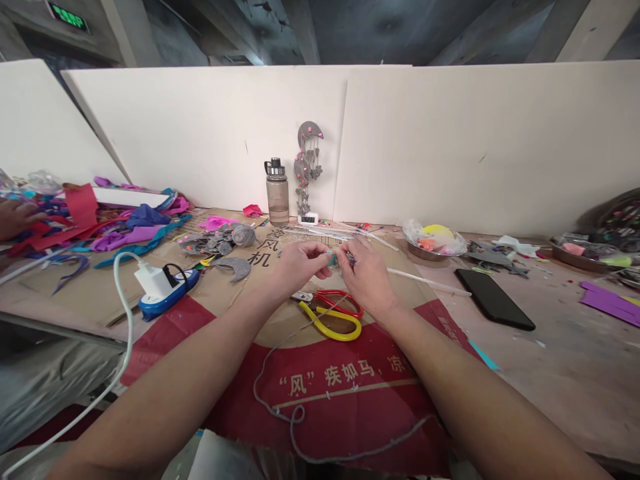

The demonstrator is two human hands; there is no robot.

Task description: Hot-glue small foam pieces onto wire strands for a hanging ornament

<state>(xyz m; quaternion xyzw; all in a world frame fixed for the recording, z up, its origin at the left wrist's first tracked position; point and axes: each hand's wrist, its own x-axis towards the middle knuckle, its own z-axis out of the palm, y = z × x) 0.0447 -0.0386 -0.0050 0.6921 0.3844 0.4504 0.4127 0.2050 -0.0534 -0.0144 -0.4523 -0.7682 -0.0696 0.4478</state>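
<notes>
We see both hands pinching a small teal bit (pixel 331 258): left hand (pixel 307 263) thumb and fingertips closed on one side, right hand (pixel 367 273) fingers closed on the other, hold partly hidden by the fingers. The bit sits between the hands, over the cardboard (pixel 345 367). We judge it light and soft, easy to crush, best taken by its edges with fingertips. Grey yarn (pixel 360 459) runs from under the right hand down over the cardboard; we can't tell if it's attached. Looks limp, light, not slippery, likely to snag; hold near its end. Scissors (pixel 337 331) lie just below the hands. Containers: upright bottle (pixel 278 200) behind, part-filled with liquid; bowl (pixel 435 255) to the right with clear plastic and yellow and orange bits; tray (pixel 580 256) farther right with plastic, pink and yellow-green bits
</notes>
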